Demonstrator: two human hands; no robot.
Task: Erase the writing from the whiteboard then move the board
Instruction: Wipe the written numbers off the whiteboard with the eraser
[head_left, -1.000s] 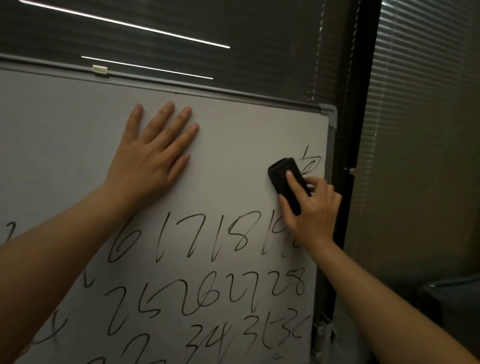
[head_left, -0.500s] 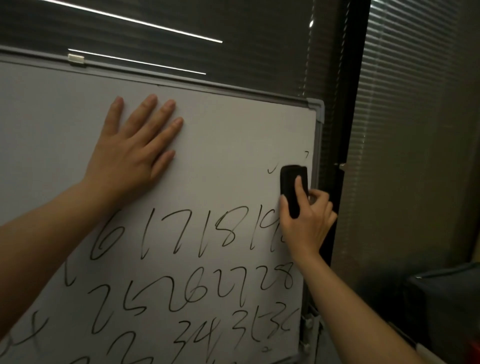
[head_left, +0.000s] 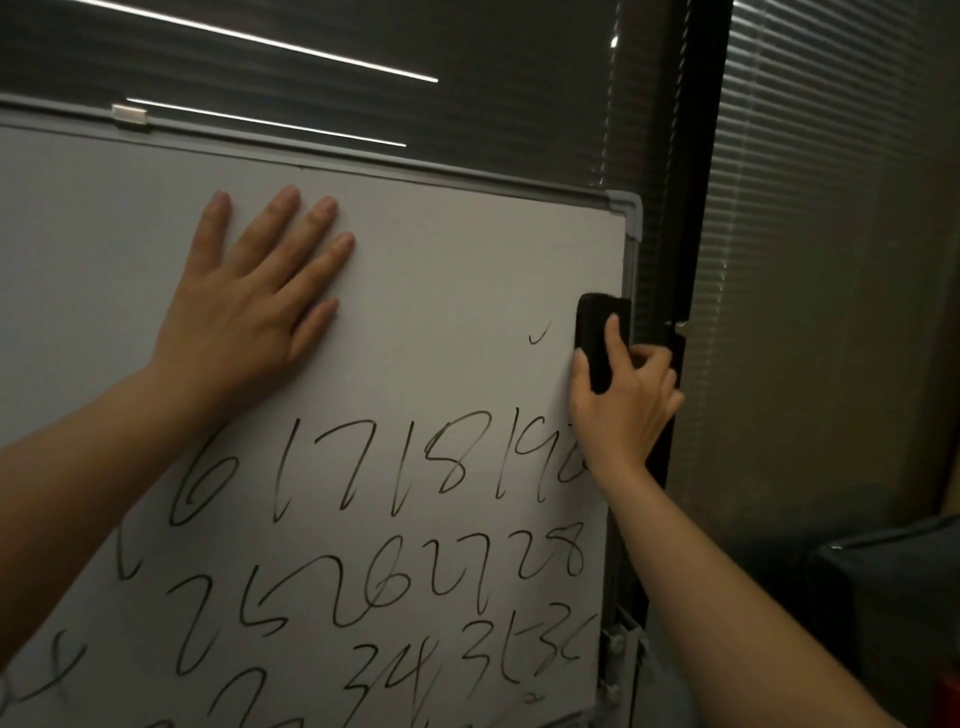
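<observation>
Head view: one grey-framed whiteboard (head_left: 441, 270) before slatted blinds (head_left: 831, 208); right hand (head_left: 626, 400) grips one black eraser (head_left: 597, 338) at its right edge; left hand (head_left: 244, 317) pressed flat, fingers spread.

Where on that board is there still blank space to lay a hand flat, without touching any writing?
The whiteboard is bare along its upper band: left of the left hand, and between that hand and the eraser held by the right hand, apart from a small leftover stroke. Below the hands it is crowded with rows of numbers.
</observation>
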